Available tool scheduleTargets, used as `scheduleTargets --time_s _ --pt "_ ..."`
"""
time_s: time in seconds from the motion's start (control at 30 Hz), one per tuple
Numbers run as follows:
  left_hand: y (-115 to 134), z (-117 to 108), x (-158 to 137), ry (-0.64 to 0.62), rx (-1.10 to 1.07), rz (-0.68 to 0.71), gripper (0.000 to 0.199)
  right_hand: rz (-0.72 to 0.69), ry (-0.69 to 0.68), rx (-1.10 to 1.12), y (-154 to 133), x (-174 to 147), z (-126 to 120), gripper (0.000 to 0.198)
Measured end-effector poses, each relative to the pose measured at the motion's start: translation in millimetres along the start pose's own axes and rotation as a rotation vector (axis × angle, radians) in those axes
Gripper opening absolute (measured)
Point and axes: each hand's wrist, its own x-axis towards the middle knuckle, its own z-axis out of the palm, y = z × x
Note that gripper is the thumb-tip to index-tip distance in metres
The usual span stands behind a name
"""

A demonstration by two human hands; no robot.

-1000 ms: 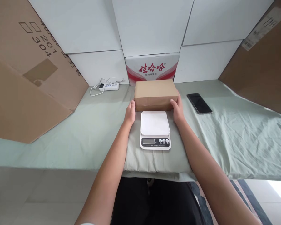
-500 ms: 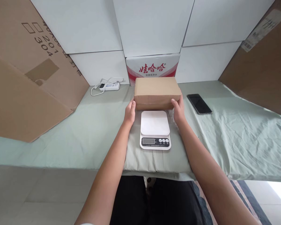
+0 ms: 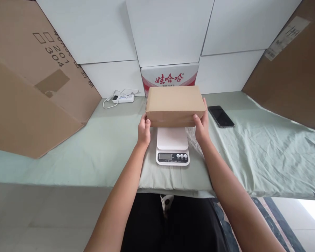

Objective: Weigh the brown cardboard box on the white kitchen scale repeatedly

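A closed brown cardboard box point(image 3: 175, 99) is held level between my two hands, raised above the cloth. My left hand point(image 3: 144, 130) grips its left end with the thumb at the front corner. On the opposite end my right hand point(image 3: 202, 126) is closed, its thumb pressed on the front face. Below and nearer to me lies a white digital kitchen scale point(image 3: 172, 140), its display and buttons facing me. The box covers the back edge of the scale's platform in this view. Most fingers of both hands are hidden behind the box.
A green cloth point(image 3: 115, 147) covers the table. At the back left lies a white power strip point(image 3: 124, 98) with its cord; a black phone point(image 3: 221, 116) is on the right. Large cartons point(image 3: 26, 91) flank both sides, and a red-and-white printed carton point(image 3: 170, 74) stands behind the box.
Both hands have lifted the cardboard box and brought it a little nearer to me, so it now overlaps the back of the scale's platform in view. The view has shifted slightly.
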Motion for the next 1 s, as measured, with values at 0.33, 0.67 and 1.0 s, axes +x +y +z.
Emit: scheduleTargets --time_s 0.33,0.67,1.0 --pt "27 -15 -75 -0.015 0.033 -0.036 0.075 -0.035 0.063 -0.062 -25 -57 -19 0.091" --pt "28 -16 -85 0.023 0.03 -0.059 0.073 -0.05 0.1 -0.064 -28 -69 -21 0.084" --pt "26 -17 -85 0.058 -0.011 -0.076 0.076 -0.085 0.16 -0.065 -37 -68 -21 0.078"
